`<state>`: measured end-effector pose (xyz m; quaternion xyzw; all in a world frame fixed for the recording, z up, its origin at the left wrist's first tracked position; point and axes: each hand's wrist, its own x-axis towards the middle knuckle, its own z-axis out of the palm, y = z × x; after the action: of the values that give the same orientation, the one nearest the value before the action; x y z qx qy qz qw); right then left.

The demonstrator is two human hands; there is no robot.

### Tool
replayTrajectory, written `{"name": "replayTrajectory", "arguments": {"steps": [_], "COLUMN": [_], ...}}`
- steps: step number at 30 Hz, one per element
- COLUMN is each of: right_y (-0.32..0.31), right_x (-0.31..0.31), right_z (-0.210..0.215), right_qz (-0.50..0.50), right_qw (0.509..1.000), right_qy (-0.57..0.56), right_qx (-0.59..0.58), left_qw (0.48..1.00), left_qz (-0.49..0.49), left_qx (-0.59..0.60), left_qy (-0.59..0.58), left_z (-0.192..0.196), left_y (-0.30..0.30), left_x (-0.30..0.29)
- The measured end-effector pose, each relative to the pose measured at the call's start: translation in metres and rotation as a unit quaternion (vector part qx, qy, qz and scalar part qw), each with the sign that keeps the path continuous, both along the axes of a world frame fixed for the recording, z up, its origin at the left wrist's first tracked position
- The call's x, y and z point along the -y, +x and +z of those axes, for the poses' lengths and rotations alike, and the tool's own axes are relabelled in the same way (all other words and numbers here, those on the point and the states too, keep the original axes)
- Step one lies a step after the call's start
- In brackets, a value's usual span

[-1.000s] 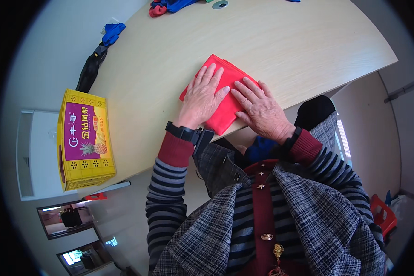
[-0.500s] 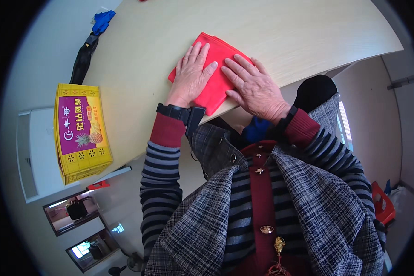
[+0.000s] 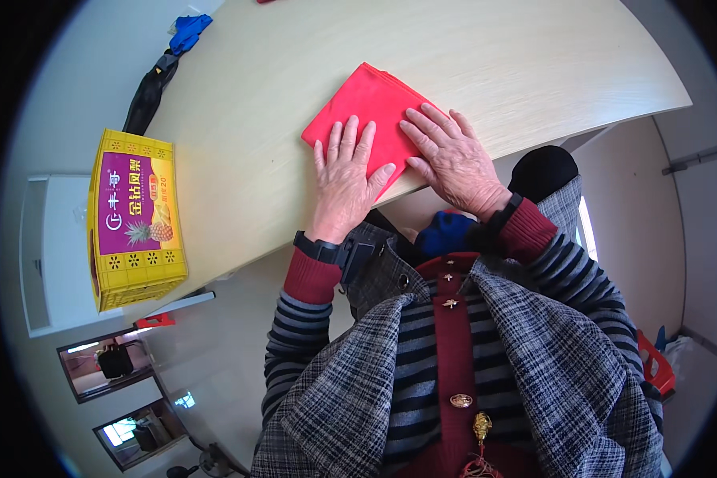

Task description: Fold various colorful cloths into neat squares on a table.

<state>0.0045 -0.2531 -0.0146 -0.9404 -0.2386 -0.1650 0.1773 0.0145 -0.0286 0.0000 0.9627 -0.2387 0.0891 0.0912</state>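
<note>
A folded red cloth [image 3: 370,111] lies flat on the pale wooden surface [image 3: 486,56], close to the edge nearest the person. Both hands rest on top of it, palms down and fingers spread, gripping nothing.

The left hand [image 3: 344,179] covers the cloth's near left corner, its fingertips pointing away from the person and its heel reaching back toward the edge of the surface. The right hand [image 3: 452,155] lies over the cloth's right side, its fingers angled to the upper left, so the two hands sit just beside each other with a narrow strip of red showing between them. The far part of the cloth stretches out beyond the fingertips, uncovered.

Each wrist carries a dark band [image 3: 320,248] above a red cuff and a striped sleeve, and a grey checked jacket [image 3: 550,358] hangs open over the front.

Well to the left, off the surface, a yellow box [image 3: 135,219] with a purple panel sits on a white shelf [image 3: 44,247]. At the far left corner of the surface lie a black item [image 3: 147,95] and something blue [image 3: 190,24], too small to tell what they are.
</note>
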Motion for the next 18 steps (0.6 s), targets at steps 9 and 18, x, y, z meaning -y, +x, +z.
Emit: {"name": "replayTrajectory", "arguments": {"steps": [9, 18], "right_y": [0.002, 0.034], "right_x": [0.009, -0.022], "right_z": [0.002, 0.029], "right_qz": [-0.003, 0.045], "right_qw": [1.0, 0.998], "right_qy": [0.026, 0.029], "right_qx": [-0.016, 0.024], "left_qw": [1.0, 1.0], "left_qz": [-0.008, -0.014], "left_qx": [-0.001, 0.003], "left_qy": [-0.017, -0.006], "left_z": [0.007, 0.002], "left_y": [-0.009, -0.029], "left_x": [-0.003, 0.01]}}
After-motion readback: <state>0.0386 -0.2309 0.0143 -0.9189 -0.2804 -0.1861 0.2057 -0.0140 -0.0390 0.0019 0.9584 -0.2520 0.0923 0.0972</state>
